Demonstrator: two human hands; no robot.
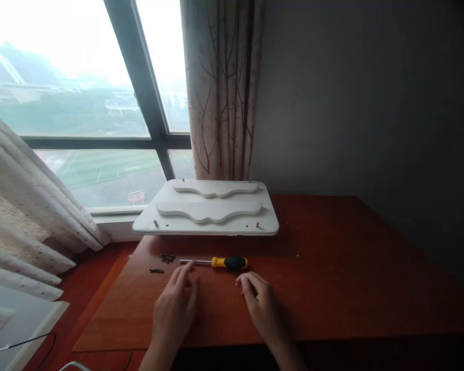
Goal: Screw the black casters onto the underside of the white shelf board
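A screwdriver [230,263] with a yellow and black handle lies crosswise on the table, its metal shaft toward the left. My left hand [174,304] is open just in front of the shaft, thumb and index finger apart; the index fingertip overlaps the shaft, and whether it touches I cannot tell. To that hand's upper left are several dark bolts [167,257] in a small pile, with one bolt [156,270] apart from them. My right hand [261,301] rests below the screwdriver handle, fingers curled in against the thumb, with nothing visible in them.
Behind the screwdriver lies a white board [206,228] with short wooden dowels standing in it. Two wavy-edged white pieces [209,211] lie on it. All this is on a reddish-brown table [351,288]. A window [100,170] and curtains [224,93] stand beyond.
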